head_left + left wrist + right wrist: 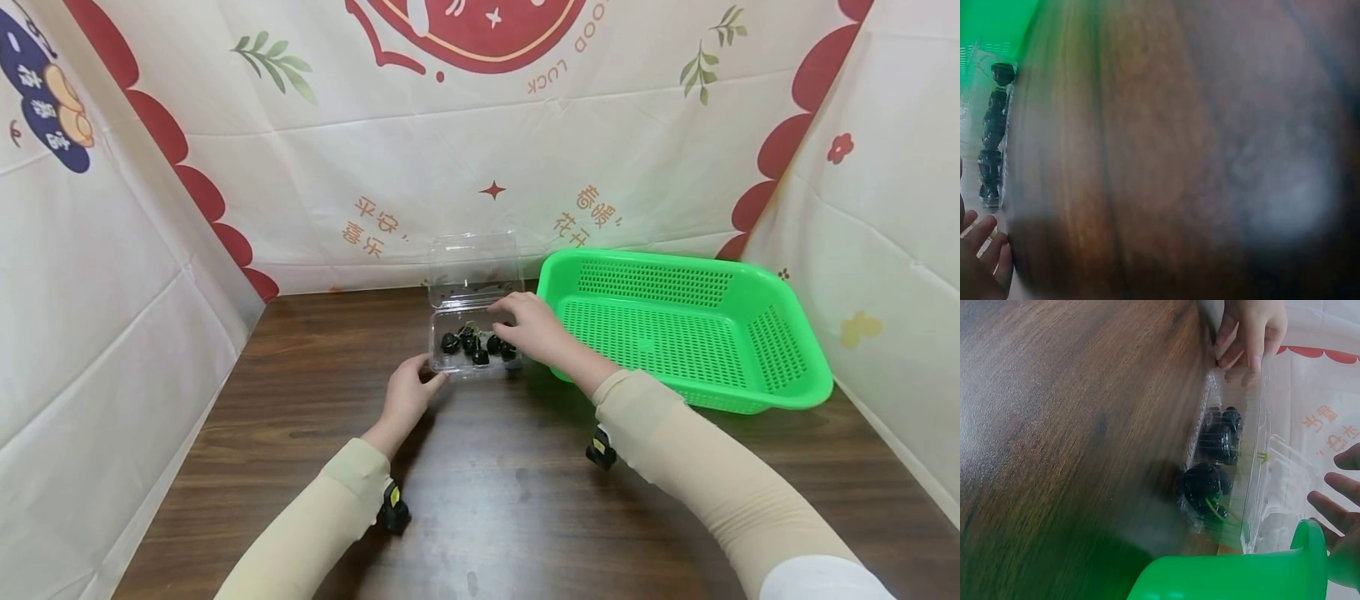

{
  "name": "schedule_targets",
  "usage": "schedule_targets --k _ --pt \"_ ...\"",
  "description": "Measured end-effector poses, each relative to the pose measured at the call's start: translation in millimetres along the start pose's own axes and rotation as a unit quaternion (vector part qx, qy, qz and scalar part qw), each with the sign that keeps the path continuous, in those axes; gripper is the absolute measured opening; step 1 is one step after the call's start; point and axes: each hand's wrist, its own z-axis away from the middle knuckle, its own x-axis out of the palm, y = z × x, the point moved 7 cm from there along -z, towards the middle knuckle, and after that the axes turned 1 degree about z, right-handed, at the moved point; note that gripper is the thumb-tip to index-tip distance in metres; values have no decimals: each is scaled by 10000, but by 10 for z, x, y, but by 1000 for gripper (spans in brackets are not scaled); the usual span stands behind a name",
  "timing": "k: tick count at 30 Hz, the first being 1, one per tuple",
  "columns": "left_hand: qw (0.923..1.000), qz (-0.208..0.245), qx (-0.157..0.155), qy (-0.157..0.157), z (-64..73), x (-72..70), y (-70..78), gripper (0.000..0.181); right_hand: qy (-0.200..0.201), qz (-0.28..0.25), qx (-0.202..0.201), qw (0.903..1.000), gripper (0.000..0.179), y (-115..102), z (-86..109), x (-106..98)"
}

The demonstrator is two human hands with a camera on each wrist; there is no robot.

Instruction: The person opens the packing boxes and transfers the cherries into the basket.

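A clear plastic clamshell box [438, 363] lies on the table with its lid [474, 271] raised at the back. Inside are several glossy, near-black round fruits [481, 357] with thin green stems, like dark cherries. My left hand [407, 392] touches the box's front left corner with fairly straight fingers, also visible in the right wrist view beside the box end. Over the box's right side hovers my right hand [531, 327], its fingers loosely spread; no fruit shows between them in the right wrist view [1344, 515]. The left wrist view is blurred and shows the box at its edge.
A green plastic basket [806, 375] with perforated walls stands right of the box; no fruit shows in it. The brown wood-grain table [480, 500] extends in front of the box. Printed white cloth [480, 150] hangs behind and along both sides.
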Motion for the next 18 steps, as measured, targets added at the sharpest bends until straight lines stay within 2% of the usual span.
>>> schedule_targets --k 2,5,8,12,18 --pt "10000 66 29 -29 -19 7 0 41 -10 33 -19 10000 36 -4 -2 6" --pt "9993 358 -56 -80 -57 23 -23 46 3 94 -71 9999 35 -23 -7 9" --pt "9987 433 -171 -207 -95 55 -62 54 8 122 -83 9999 36 -36 -9 17" --pt "9977 208 -281 -585 -150 120 -109 65 3 134 -73 9999 35 -36 -18 32" --pt "9924 -319 -104 -1181 -239 210 -88 79 3 123 -61 9999 34 -30 -34 31"
